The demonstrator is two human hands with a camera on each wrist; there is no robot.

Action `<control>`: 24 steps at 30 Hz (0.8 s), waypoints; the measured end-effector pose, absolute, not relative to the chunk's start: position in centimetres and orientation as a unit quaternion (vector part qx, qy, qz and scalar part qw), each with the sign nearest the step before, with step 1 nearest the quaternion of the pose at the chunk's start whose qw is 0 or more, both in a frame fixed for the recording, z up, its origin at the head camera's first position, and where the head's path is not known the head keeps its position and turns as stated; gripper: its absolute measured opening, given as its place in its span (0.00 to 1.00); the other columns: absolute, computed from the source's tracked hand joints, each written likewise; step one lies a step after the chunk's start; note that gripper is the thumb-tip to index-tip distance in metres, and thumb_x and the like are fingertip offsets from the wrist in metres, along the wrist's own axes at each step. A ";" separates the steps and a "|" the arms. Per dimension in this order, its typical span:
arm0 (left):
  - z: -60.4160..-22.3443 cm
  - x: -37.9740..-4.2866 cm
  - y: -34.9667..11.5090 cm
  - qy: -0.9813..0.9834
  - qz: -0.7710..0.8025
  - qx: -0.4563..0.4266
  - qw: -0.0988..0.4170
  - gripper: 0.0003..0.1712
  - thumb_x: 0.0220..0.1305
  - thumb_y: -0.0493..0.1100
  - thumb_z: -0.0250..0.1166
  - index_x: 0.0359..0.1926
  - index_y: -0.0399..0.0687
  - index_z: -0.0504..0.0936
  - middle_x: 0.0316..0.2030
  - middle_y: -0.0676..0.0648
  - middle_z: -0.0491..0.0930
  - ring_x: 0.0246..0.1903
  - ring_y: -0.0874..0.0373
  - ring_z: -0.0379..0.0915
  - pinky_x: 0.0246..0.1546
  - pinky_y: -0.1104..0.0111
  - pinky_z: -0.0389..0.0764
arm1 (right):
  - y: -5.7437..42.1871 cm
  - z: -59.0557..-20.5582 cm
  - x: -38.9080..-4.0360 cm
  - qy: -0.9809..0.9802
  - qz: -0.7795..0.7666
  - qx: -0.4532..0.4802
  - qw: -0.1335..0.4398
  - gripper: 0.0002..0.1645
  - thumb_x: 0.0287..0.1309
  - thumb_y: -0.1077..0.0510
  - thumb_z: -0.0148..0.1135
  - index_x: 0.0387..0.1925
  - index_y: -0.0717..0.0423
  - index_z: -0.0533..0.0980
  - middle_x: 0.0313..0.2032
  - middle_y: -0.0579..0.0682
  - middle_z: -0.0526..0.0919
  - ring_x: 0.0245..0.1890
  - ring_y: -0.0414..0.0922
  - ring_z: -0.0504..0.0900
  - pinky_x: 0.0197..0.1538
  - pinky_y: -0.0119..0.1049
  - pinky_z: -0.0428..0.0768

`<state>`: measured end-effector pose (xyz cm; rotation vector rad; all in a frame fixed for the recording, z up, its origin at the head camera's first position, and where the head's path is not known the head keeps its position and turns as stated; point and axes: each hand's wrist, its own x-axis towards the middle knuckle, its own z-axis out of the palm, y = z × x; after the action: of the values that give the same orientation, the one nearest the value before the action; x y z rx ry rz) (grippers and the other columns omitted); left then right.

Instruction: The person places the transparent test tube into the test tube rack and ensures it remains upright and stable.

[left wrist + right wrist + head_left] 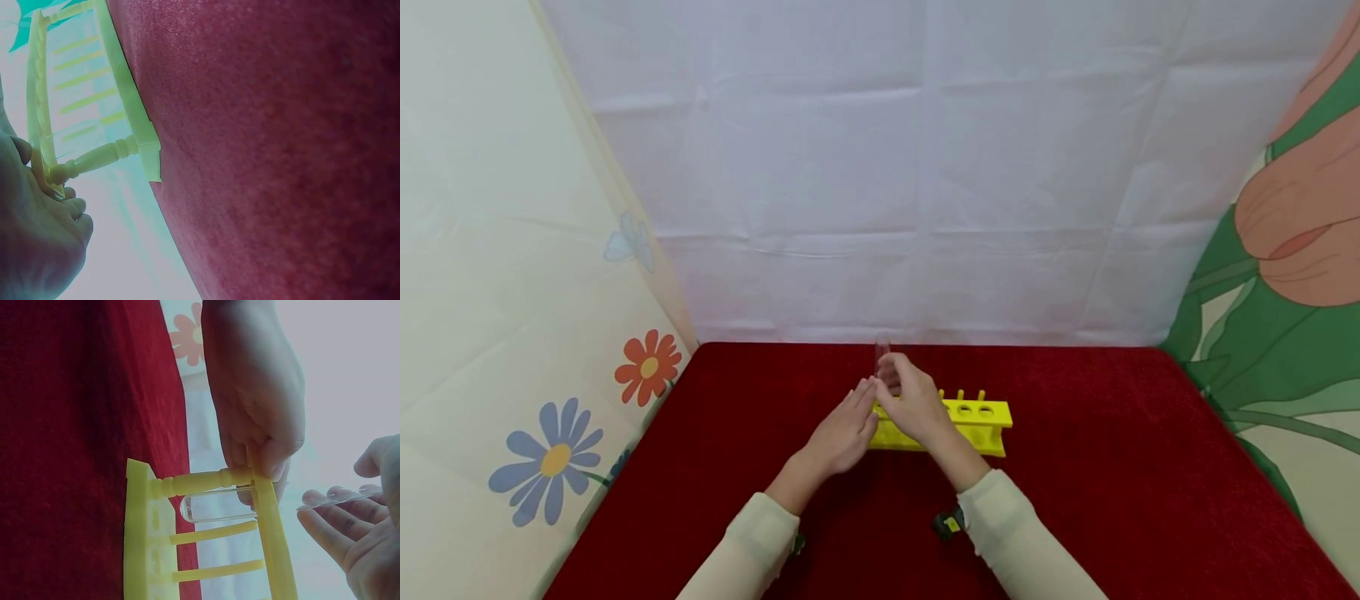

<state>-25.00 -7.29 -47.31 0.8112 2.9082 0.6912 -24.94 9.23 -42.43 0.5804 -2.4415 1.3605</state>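
Note:
A yellow test tube rack (1000,414) stands on the table, its left end beside my left hand (842,431). That hand grips the end of the rack's top bar, thumb and fingers on either side of it in the right wrist view. My right hand (917,404) is above the rack's left part, its fingers curled about a clear test tube (882,343) that points upward. Inside the rack, the rounded bottom of a clear tube (215,506) shows beside the end post (200,482). Whether this is the same tube cannot be told.
Dark red cloth (1112,467) covers the table. A pale hanging sheet (850,192) rises behind its back edge, with flower-printed panels (445,317) at the sides. Thin yellow pegs (981,395) stick up along the rack's back.

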 end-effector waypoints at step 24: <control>-47.4 -24.9 -7.2 0.940 0.227 0.255 0.021 0.33 0.82 0.49 0.38 0.80 0.40 0.47 0.81 0.46 0.43 0.80 0.53 0.36 0.79 0.56 0.47 | 9.3 -43.3 -25.1 -0.848 0.459 0.219 0.149 0.18 0.66 0.64 0.61 0.54 0.68 0.74 0.40 0.55 0.83 0.40 0.48 0.84 0.46 0.45 0.87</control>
<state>-24.90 -7.25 -47.41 0.7908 2.9141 0.7038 -25.12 9.26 -43.27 0.6287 -2.4388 1.3188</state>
